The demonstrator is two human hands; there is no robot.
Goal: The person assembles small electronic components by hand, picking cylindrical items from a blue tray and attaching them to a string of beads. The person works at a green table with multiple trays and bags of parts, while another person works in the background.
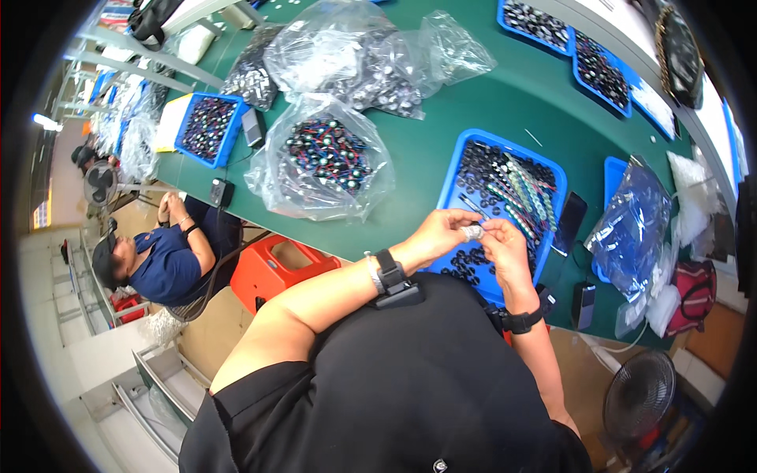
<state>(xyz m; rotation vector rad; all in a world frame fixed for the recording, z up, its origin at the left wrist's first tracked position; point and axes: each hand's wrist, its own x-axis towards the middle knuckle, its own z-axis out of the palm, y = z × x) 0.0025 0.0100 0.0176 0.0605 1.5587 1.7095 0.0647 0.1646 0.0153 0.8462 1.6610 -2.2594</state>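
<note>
Both my hands meet over a blue tray (561, 175), their fingers pinched together around a small whitish-silver piece (473, 232). My left hand (438, 233) grips it from the left, and my right hand (508, 246) closes on its other side. A thin dark, rod-like bit sticks up by the fingertips; its kind is too small to tell. Inside the tray lie many small black round parts (478, 167). Strips of green, red and white pieces (527, 188) rest across them on the right.
An open plastic bag of small parts with red and blue wires (327, 158) stands left of the tray. Larger clear bags (339, 51) lie behind. A phone (571, 221) and a blue plastic bag (631, 225) are at right. Another person (169, 256) sits left, by a red stool (276, 268).
</note>
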